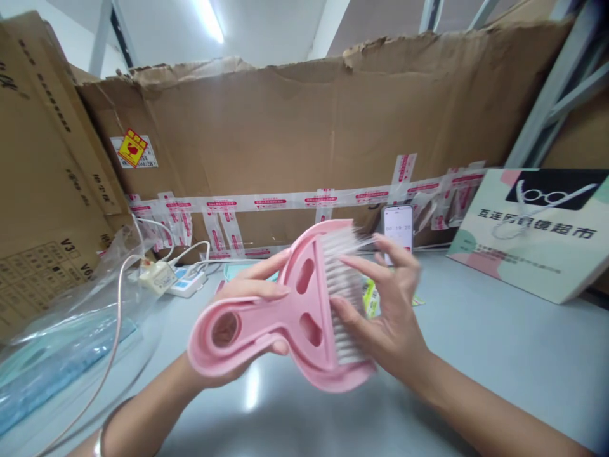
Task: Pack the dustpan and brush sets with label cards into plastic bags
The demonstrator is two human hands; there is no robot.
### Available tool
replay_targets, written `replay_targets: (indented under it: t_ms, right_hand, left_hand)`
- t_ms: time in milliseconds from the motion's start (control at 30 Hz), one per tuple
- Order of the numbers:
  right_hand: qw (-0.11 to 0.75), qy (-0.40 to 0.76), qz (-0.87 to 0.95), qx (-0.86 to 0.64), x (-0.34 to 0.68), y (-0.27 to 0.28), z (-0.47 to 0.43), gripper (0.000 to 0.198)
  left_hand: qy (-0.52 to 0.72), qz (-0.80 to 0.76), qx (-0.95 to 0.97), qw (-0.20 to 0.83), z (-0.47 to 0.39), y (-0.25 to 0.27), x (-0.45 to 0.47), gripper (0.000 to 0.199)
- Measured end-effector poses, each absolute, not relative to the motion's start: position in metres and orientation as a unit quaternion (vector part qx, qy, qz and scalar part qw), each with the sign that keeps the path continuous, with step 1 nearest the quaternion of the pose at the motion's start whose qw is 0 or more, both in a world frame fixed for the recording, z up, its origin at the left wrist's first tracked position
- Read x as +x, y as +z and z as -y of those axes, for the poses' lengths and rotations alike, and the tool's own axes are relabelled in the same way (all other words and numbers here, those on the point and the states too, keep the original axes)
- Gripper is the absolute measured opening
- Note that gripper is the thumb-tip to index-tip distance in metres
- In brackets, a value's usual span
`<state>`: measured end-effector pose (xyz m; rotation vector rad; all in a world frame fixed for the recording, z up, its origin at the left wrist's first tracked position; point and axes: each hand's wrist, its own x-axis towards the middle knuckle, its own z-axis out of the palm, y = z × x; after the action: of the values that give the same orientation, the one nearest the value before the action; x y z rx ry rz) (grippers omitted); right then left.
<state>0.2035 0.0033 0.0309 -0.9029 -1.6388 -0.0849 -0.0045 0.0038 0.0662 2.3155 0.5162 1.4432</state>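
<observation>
Brush [304,303], pink | left hand [254,289] gripped its handle [261,318] | right hand [394,308], fingers parted, touched its bristles [349,346] | phone [398,223] stood behind brush

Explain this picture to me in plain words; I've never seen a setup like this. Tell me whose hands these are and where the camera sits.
There is no machine here: these are a person's two bare hands. The single picture comes from a camera worn on their head, looking forward and down. The left hand holds a pink brush by its handle, and the right hand has its fingers at the pale bristles, slightly blurred. On the grey table are a phone behind the right hand, a printed box at right, and a power strip at left. Brown cardboard stands behind.
</observation>
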Motion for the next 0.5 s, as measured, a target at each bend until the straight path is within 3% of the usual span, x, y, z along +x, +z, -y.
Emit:
replay_targets:
  t_ms: [100,200,367,500]
  right_hand:
    - [0.559,-0.151,0.754,-0.310,0.204,0.041,0.005,0.040]
    - [0.481,-0.193,0.812,-0.269,0.201,0.051,0.009,0.029]
    - [0.434,-0.174,0.843,-0.265,0.197,0.068,0.006,0.027]
    - [0.449,-0.165,0.839,-0.262,0.196,0.071,0.000,0.031]
  left_hand:
    - [0.484,-0.163,0.848,0.140,-0.001,0.065,-0.004,0.043]
    - [0.465,-0.161,0.859,0.141,-0.002,0.061,-0.003,0.045]
    - [0.472,-0.150,0.861,0.118,-0.003,0.063,-0.006,0.045]
    - [0.490,-0.170,0.848,0.107,-0.004,0.067,-0.009,0.042]
